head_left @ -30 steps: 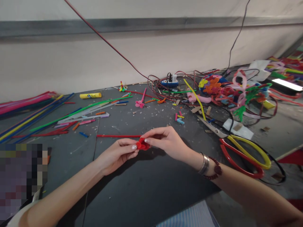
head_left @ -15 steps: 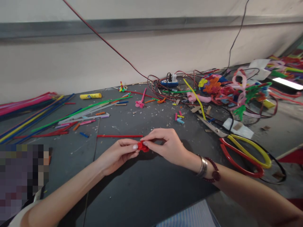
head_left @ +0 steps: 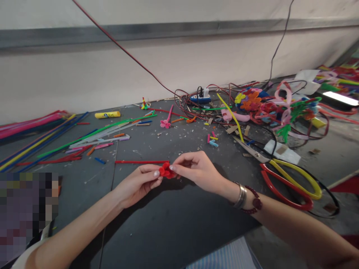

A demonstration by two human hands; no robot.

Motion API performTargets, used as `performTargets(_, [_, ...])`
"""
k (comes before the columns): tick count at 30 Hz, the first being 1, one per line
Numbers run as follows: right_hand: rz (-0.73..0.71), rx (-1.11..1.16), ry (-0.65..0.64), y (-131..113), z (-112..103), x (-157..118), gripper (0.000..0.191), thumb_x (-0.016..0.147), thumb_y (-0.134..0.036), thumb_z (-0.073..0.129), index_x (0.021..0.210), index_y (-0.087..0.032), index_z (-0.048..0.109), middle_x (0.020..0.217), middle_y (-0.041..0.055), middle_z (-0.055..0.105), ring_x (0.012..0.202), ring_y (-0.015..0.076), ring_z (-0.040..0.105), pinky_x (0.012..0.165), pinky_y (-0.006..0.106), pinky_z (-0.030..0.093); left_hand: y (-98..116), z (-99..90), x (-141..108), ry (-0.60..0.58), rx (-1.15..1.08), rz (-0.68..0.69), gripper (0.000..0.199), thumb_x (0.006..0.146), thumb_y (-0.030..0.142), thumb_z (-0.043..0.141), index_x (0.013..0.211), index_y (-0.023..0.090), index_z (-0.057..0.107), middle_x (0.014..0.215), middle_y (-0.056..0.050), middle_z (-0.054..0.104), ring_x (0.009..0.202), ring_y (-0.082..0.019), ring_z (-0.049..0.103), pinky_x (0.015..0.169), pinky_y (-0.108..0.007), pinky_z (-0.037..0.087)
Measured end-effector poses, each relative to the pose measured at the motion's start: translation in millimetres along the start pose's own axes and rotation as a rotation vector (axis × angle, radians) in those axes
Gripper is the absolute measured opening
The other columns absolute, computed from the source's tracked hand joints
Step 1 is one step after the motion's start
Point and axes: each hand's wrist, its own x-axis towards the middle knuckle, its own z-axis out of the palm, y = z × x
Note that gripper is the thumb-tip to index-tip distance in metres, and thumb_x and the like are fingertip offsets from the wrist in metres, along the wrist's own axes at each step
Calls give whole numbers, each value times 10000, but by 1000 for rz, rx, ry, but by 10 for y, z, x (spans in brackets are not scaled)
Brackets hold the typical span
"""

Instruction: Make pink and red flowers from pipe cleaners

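A small red pipe-cleaner flower (head_left: 166,171) with looped petals is pinched between my two hands above the dark tabletop. My left hand (head_left: 146,179) grips its left side between thumb and fingers. From the right, my right hand (head_left: 196,170) holds a petal with thumb and forefinger. Just behind the hands lies a straight red pipe cleaner (head_left: 141,162). Farther back rests a pink pipe-cleaner flower (head_left: 166,121) on a stem. Fingers hide part of the red flower.
Large scissors (head_left: 283,179) with red and yellow handles lie at right. Behind them sits a heap of colourful pipe-cleaner flowers (head_left: 255,102), beside a glue gun (head_left: 235,116) and a power strip (head_left: 200,98). At left are loose pipe cleaners (head_left: 56,149) and a glue stick (head_left: 107,114).
The red flower's petals now stand more spread and visible between my fingers. My right fingertips have shifted slightly on it, and my left fingers have moved a little left.
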Motion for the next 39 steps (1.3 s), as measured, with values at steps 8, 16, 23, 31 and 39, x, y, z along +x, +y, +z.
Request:
performTargets(8, [82,43,-61,-39,11,-12,248,711,-374,630,693,-127,649,607,17,624,544,85,559,534,214,459,11,14,-15,14,17,49,212,426,163,839,587,135,704,531,1,668,484,-67,607,505,-100,526])
performTargets(16, [139,140,-178,-75,-5,-9,251,742,-356,600,662,-120,633,607,11,611,543,78,568,517,198,464,12,-2,1,54,5,81,199,490,87,803,650,158,710,572,6,685,477,-67,608,489,-109,524])
performTargets(23, [199,218,-209,-29,-14,5,191,754,-261,583,629,-120,617,565,-6,600,504,68,553,523,200,451,24,9,-7,10,51,72,161,463,141,820,579,150,709,540,1,675,499,-73,608,512,-112,519])
performTargets(31, [195,283,-216,10,14,13,182,751,-244,582,615,-125,585,556,-9,594,495,74,548,517,210,446,13,11,-14,-18,64,67,178,446,152,828,581,170,714,557,3,683,511,-73,606,524,-120,515])
performTargets(39, [-139,50,10,-41,43,-24,84,744,-204,596,817,-163,595,748,-1,592,687,94,552,637,221,457,23,43,-42,-39,48,88,195,410,185,843,551,157,712,494,6,656,465,-68,595,485,-101,503])
